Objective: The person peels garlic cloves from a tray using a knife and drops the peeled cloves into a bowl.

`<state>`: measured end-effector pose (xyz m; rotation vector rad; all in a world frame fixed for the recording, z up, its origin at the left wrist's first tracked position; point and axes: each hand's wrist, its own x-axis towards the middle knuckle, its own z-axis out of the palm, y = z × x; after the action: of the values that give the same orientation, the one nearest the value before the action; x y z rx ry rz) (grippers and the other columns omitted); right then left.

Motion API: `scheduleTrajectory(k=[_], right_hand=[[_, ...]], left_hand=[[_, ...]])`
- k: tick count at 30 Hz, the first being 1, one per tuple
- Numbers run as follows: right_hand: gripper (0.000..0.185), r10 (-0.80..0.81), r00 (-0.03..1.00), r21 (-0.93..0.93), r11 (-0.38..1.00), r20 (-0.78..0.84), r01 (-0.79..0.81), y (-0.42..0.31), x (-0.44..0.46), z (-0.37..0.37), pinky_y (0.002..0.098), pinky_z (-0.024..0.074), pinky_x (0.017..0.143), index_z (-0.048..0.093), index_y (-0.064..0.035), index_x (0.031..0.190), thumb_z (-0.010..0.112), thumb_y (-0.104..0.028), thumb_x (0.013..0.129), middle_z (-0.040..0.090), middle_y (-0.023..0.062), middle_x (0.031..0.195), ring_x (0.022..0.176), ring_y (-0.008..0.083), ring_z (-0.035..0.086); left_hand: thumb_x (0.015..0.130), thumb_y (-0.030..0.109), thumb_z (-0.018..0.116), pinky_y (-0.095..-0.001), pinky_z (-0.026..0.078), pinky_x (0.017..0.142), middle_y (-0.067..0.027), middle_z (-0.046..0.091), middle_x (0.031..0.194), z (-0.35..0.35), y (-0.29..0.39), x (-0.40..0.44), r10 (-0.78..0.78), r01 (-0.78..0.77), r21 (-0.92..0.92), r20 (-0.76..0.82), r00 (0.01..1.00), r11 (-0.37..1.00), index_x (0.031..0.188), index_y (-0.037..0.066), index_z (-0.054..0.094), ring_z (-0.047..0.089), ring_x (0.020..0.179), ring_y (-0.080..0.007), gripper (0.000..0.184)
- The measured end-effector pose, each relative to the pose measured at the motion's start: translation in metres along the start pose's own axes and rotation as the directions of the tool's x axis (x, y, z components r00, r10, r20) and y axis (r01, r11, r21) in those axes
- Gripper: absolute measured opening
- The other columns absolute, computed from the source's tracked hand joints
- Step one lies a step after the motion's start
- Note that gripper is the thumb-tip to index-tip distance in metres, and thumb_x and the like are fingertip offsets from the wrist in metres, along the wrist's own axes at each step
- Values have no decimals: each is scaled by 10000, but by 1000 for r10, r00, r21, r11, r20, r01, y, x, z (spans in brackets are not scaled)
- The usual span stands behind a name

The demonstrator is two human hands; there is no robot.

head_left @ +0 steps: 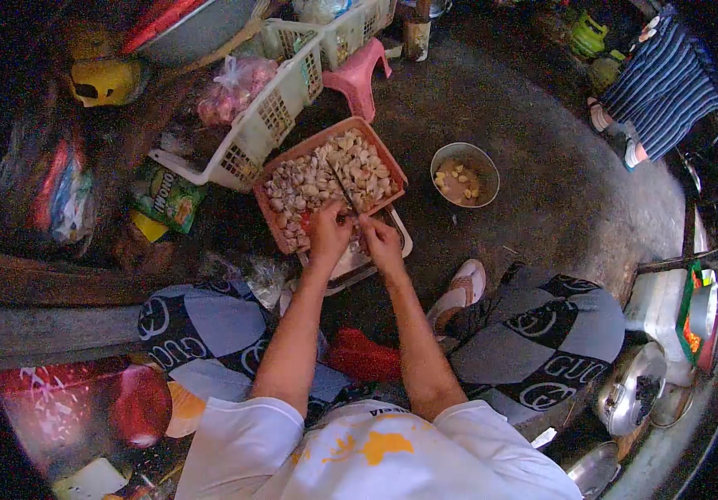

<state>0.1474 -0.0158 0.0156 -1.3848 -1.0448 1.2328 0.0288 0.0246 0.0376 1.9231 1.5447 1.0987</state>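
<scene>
Both my hands are close together over the near edge of a pink square basket (392, 179) filled with garlic cloves (350, 162). In my right hand (381, 242) is a knife (343, 188), its dark blade pointing up and left over the garlic. My left hand (330, 232) is closed beside the knife, its fingers pinched on something too small to make out. Under the basket's near side lies a white-rimmed tray (406, 237). To the right, a metal bowl (465, 174) on the floor holds some peeled cloves and liquid.
White plastic crates (242, 154) and a pink stool (360, 79) stand beyond the basket. A green packet (167, 197) lies left. Another person in a striped garment (663, 87) is at upper right. Pots and lids (632, 387) sit at lower right.
</scene>
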Motion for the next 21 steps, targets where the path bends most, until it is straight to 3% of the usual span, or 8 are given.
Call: scheduleTrajectory(k=[4, 7, 12, 15, 16, 19, 21], right_hand=[[316, -129, 984, 15, 991, -124, 132, 8, 1, 10, 210, 297, 441, 626, -30, 889, 523, -327, 852, 458, -47, 569, 489, 44, 372], [318, -45, 992, 82, 995, -120, 55, 6, 3, 10, 208, 298, 433, 626, -24, 881, 545, -328, 838, 473, -44, 575, 476, 46, 381], [309, 227, 974, 308, 928, -21, -209, -3, 4, 0, 200, 336, 422, 630, -17, 853, 577, -319, 816, 505, -27, 579, 464, 50, 433], [307, 285, 958, 481, 838, 19, -259, -23, -3, -4, 192, 365, 431, 632, -20, 866, 593, -318, 803, 524, -13, 581, 466, 51, 457], [314, 216, 975, 381, 906, -46, -183, -17, -2, -3, 198, 370, 439, 630, -19, 873, 595, -323, 801, 525, -11, 583, 474, 53, 461], [342, -1, 983, 47, 999, -184, 10, 3, 6, 5, 213, 383, 466, 626, -16, 902, 600, -341, 794, 534, -1, 604, 505, 57, 474], [369, -123, 965, -166, 982, -233, 85, 6, 6, 8, 221, 386, 488, 624, -15, 927, 600, -357, 792, 549, 8, 639, 534, 60, 484]], left_hand=[[626, 38, 628, -394, 435, 697, -190, 566, 842, -7, 17, 1, -51, 35, 164, 95, 994, 986, 780, -37, 545, 541, 833, -362, 191], [633, 23, 612, -388, 432, 702, -174, 560, 833, -2, 12, -3, 57, -55, 135, -7, 998, 989, 758, -30, 528, 534, 832, -355, 160], [651, 55, 635, -365, 441, 727, -167, 582, 869, -6, 11, -5, -47, 44, 50, 53, 997, 998, 850, -17, 558, 557, 814, -329, 225], [669, 71, 643, -358, 441, 759, -168, 590, 901, -4, 9, -9, -106, 110, -65, 59, 993, 992, 920, -13, 560, 558, 843, -327, 277], [673, 70, 640, -357, 440, 768, -170, 589, 916, -2, 8, -11, -116, 121, -106, 54, 992, 987, 937, -13, 556, 558, 855, -330, 289], [659, 36, 599, -397, 455, 669, -177, 585, 856, 1, -7, -11, 143, -154, 266, 61, 988, 952, 981, 4, 518, 560, 757, -362, 334], [675, 58, 588, -413, 455, 668, -188, 582, 860, 2, -5, -13, 86, -137, 424, 137, 987, 895, 983, 11, 523, 560, 764, -365, 319]])
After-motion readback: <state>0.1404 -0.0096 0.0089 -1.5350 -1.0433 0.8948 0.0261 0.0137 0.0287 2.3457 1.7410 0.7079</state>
